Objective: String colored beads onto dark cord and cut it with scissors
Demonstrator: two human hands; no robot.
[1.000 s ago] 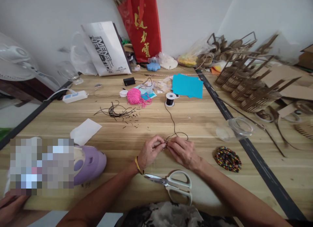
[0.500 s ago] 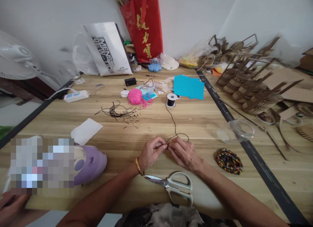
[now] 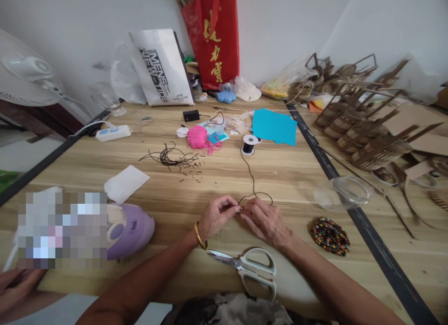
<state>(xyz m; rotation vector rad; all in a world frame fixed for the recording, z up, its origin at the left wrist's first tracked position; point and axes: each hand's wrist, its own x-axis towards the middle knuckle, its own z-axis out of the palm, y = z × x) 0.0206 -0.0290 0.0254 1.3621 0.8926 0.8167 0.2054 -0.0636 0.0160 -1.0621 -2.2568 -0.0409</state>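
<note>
My left hand and my right hand meet at mid-table, fingertips pinched almost together. Between them is the end of a thin black cord, which loops behind my right hand and runs back to a white spool. Whatever small detail sits at the fingertips is too small to make out. White-handled scissors lie just below my hands with the blades pointing left. To the right rests a coil of multicoloured beads.
Cut black cords and short bits lie left of the spool, near pink yarn. Blue sheets lie behind. Woven baskets crowd the right. A purple device stands at left, beside another person's hand.
The view has turned slightly, so the things on the table appear shifted to the right. Both my hands stay pinched on the cord, with only tiny finger movements.
</note>
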